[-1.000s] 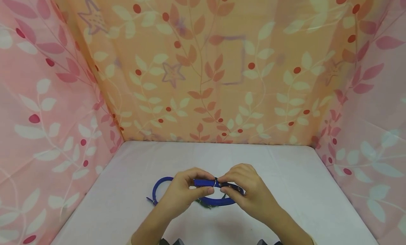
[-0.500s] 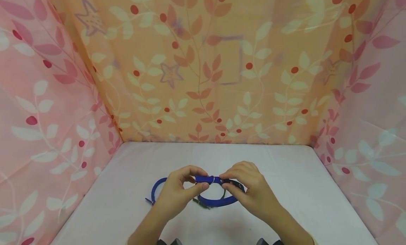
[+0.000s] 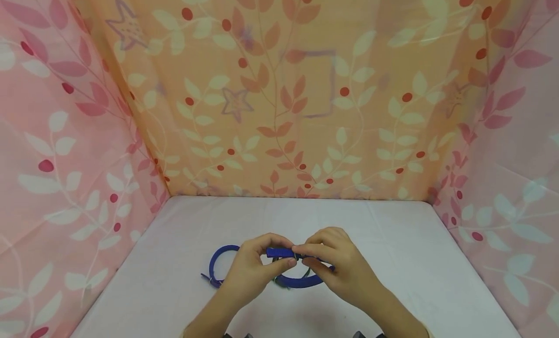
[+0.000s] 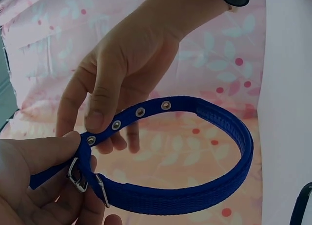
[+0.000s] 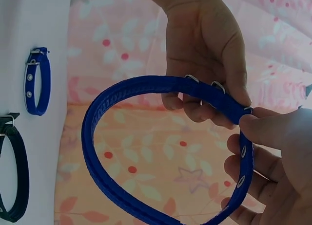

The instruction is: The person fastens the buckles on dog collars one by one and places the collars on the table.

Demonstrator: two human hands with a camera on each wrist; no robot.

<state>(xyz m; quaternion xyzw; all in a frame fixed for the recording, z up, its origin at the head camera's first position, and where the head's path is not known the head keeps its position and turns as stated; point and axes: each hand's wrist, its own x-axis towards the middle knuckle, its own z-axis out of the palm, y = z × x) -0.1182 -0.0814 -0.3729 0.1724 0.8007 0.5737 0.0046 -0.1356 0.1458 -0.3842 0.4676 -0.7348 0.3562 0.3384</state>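
Observation:
Both hands hold a blue pet collar [image 3: 301, 282], bent into a loop and held over the table. My left hand [image 3: 251, 270] pinches it by the metal buckle [image 4: 77, 175], thumb on top and fingers beneath. A metal ring [image 4: 102, 190] sits on the band beside the buckle. Thumb and fingers of my right hand [image 3: 340, 265] grip the strap end with the metal eyelets [image 4: 140, 112], close against the buckle. In the left wrist view, a short strap tip [image 4: 44, 178] sticks out beyond the buckle. From the head view, fingers hide most of the buckle.
A second blue collar [image 5: 38, 84] lies on the white table [image 3: 174, 241] to the left, near a dark green collar [image 5: 14, 171] that is partly behind the held one in the head view. Patterned cloth walls [image 3: 279, 134] enclose the table at the back and both sides.
The left hand shifted left, then came back right towards the other hand. The right index finger now reaches over the buckle, and the collar's band has turned slightly.

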